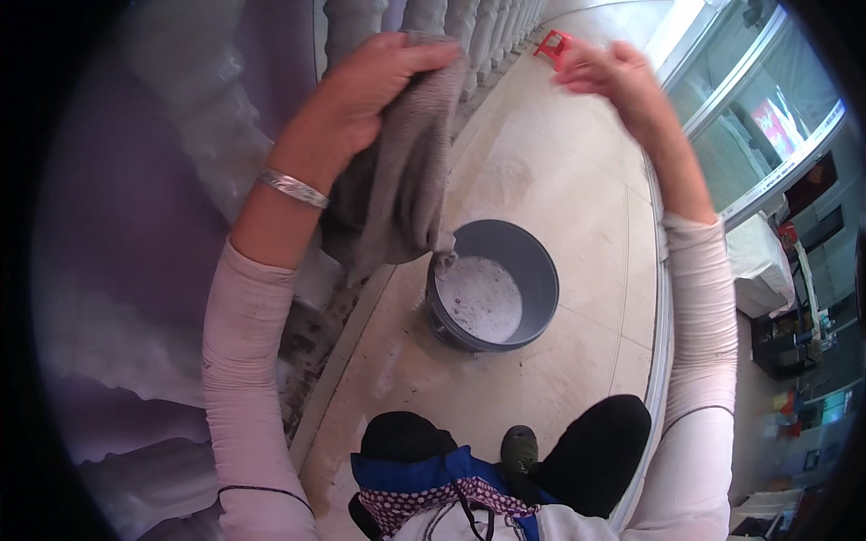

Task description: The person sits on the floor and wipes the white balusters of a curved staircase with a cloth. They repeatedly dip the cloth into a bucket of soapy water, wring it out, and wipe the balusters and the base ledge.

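Observation:
A grey-brown cloth [409, 159] hangs from my left hand [375, 88], pinched between thumb and fingers near the balusters. The cloth's lower end dangles by the left rim of a dark grey bucket [534, 270]; I cannot tell whether it touches the rim. White foam [482, 301] covers the liquid inside the bucket, which stands on the floor in front of me. My right hand [609, 74] is raised at the upper right, blurred, with fingers partly curled and nothing seen in them. Beyond it a red plastic stool [555, 46] is partly visible.
A row of pale stone balusters [482, 40] runs along the left. On the right is a sliding glass door frame [764, 128], with a room and a white-covered piece of furniture [758, 260] behind it. Beige tile floor [575, 365] shows damp patches. A shoe [519, 450] shows below me.

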Demonstrator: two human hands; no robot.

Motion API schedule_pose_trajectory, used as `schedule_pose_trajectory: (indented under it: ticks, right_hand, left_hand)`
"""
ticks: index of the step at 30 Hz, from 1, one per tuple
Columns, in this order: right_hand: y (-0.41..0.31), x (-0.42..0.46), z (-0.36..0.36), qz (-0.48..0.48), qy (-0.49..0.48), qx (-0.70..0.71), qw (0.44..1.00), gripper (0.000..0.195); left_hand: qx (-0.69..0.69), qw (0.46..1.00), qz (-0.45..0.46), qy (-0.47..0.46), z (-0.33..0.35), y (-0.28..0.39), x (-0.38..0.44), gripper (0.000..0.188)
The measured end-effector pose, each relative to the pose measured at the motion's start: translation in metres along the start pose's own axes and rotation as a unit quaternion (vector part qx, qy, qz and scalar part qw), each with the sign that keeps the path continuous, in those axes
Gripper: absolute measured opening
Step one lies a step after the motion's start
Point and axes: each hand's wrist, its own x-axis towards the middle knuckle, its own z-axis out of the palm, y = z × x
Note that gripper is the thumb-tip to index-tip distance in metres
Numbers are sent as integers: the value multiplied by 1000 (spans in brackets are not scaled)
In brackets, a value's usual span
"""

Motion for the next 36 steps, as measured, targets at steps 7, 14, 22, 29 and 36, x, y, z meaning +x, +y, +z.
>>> schedule_pose_trajectory:
  ticks: [7, 14, 22, 29, 36]
  right_hand:
    - [71, -48, 134, -61, -253, -39, 965, 53]
    - [62, -51, 115, 25, -252, 30, 967, 25]
    - [71, -19, 54, -186, -119, 109, 969, 41]
    - [41, -13, 36, -389, -117, -94, 909, 53]
    - [43, -12, 50, -504, -107, -245, 822, 46]
  left_hand:
    - [-111, 992, 39, -44, 16, 60, -12, 25]
    - [-40, 992, -76, 90, -2, 63, -40, 29]
    - [328, 905, -240, 126, -2, 57, -88, 40]
    - [729, 570, -375, -62, 8, 70, -84, 54]
    - [733, 679, -10, -45, -20, 64, -117, 44]
